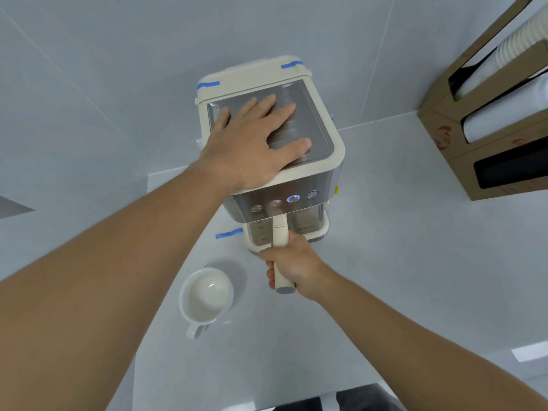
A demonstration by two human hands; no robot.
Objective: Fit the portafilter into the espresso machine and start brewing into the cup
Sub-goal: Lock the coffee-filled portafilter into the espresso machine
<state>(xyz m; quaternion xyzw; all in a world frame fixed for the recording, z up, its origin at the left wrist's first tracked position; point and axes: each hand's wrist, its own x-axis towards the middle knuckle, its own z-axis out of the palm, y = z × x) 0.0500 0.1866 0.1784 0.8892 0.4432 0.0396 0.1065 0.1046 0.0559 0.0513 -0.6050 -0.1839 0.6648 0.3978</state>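
Cream plastic and brushed steel make up the espresso machine (267,137), which stands on the pale desk (385,262) at about 12 o'clock from you, its back close to the tiled wall. Your left hand (252,143) lies flat on its metal top, fingers spread and gripping nothing; I judge it is there to pin the machine so it does not twist or slide while you lock the handle. Your right hand (292,262) is clamped around the cream handle of the portafilter (280,235), which points straight toward you at 6 o'clock from the machine's front. Its head is hidden beneath the button panel, so you cannot tell from here whether it is fully seated; the centred handle suggests it is at or near the locked position.

One button (293,199) on the front panel glows blue. The white cup (206,295) sits empty on the desk at about 7 o'clock from the machine, well apart from the drip tray and not under the spout, so it has yet to be moved in before brewing.

For room: the desk is open to your right of the handle, while the cup lies just left of your right hand's path. A cardboard cup dispenser (489,129) hangs at 2 o'clock, well clear. Blue tape (228,233) marks the desk at the machine's left corner.
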